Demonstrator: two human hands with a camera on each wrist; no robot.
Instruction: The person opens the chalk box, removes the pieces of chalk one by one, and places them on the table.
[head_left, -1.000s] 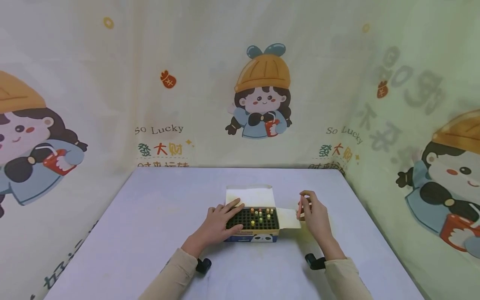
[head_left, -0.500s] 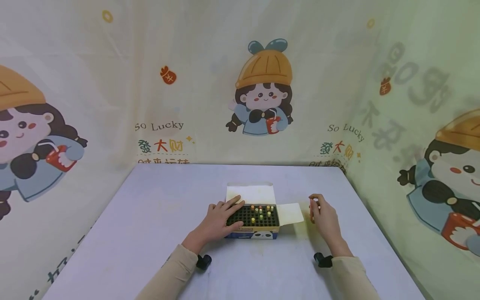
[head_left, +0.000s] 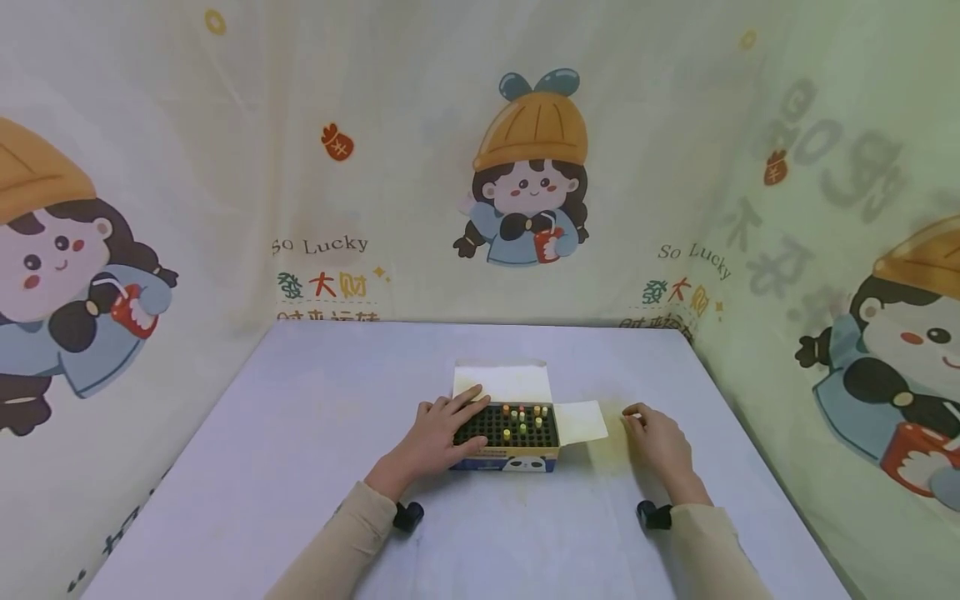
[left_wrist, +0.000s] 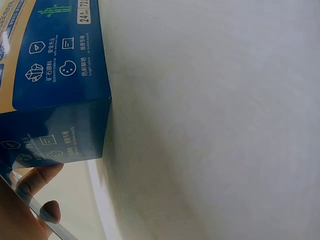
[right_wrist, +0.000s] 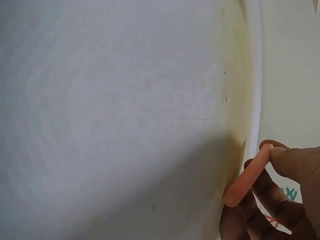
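Observation:
A blue and yellow chalk box [head_left: 517,460] with a panda print sits open on the table, its black holed insert [head_left: 491,425] carrying several coloured chalk sticks towards the right side. My left hand [head_left: 435,437] rests on the box's left end, fingers spread over the insert and thumb near the front edge. To the right of the box, low over the table, my right hand [head_left: 663,442] pinches a stick of orange-pink chalk [right_wrist: 247,177] between thumb and fingers, plain in the right wrist view. In the left wrist view the box [left_wrist: 60,65] hides most of the left hand.
The box's white lid [head_left: 502,382] stands up at the back, and a side flap [head_left: 581,422] sticks out to the right, between box and right hand. A yellowish stain [head_left: 611,446] marks the white table [head_left: 337,392]. Printed cloth [head_left: 412,167] hangs behind and on both sides.
My right hand has moved right, away from the side flap, and lower towards the table with the chalk. The left hand stays on the box. The head view has tilted down slightly.

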